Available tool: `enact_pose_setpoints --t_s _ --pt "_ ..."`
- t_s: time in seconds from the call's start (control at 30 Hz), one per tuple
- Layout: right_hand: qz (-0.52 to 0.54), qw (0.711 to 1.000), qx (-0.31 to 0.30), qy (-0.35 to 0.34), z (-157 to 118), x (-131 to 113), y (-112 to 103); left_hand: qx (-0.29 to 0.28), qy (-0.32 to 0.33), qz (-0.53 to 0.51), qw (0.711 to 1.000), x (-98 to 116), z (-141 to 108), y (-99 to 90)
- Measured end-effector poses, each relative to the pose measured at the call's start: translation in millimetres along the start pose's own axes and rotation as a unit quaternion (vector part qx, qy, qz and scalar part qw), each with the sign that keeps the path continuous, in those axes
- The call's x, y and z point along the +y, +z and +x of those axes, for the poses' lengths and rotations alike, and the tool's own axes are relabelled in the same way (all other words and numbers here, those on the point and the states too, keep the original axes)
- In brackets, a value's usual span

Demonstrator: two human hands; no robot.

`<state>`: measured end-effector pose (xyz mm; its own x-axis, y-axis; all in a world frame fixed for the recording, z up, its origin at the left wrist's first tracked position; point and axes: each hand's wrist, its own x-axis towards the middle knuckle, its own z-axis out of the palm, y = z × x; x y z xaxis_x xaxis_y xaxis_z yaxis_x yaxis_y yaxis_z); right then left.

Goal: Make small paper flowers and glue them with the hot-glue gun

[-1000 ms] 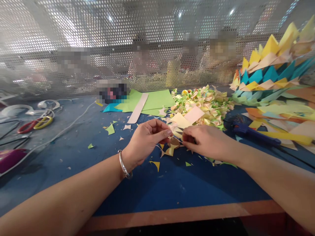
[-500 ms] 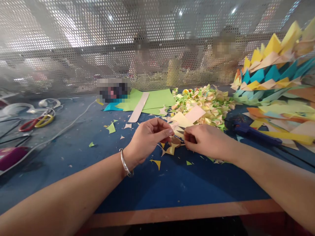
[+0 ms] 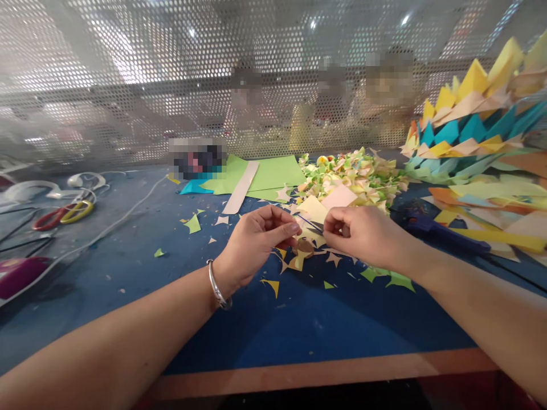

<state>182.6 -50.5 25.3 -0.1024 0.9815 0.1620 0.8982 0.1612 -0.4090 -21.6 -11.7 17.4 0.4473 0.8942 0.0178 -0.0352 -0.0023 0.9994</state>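
Over the paper scraps in the middle of the table, my left hand (image 3: 262,242) is closed in a pinch, thumb against forefinger. Whatever lies between those fingertips is too small to make out. To its right my right hand (image 3: 359,230) is closed around thin, dark, pointed tweezers (image 3: 311,223), which reach left toward the left fingertips. Beneath and behind the hands lie cream and pink paper pieces (image 3: 314,208). A round brown object (image 3: 305,246) sits just below the left fingers, among yellow and cream cut-out scraps (image 3: 297,262).
A heap of small paper pieces (image 3: 354,173) lies behind my right hand, green sheets (image 3: 273,172) and a pale strip (image 3: 241,188) farther left. A blue glue gun (image 3: 440,230) and a layered paper model (image 3: 470,125) stand right. Scissors (image 3: 77,212) and cables lie left.
My right hand has shifted slightly up and to the right, and more of the tweezers' length shows between the hands. Green scraps below the right wrist are uncovered. My left hand has barely moved.
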Motion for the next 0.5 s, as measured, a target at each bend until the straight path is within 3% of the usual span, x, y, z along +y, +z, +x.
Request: enact_pose_setpoints --t_s 0.5 --pt "0.109 0.994 0.008 -0.021 3.1 10.0 1.4 0.001 -0.016 -0.027 1.000 0.7 1.3 -0.4"
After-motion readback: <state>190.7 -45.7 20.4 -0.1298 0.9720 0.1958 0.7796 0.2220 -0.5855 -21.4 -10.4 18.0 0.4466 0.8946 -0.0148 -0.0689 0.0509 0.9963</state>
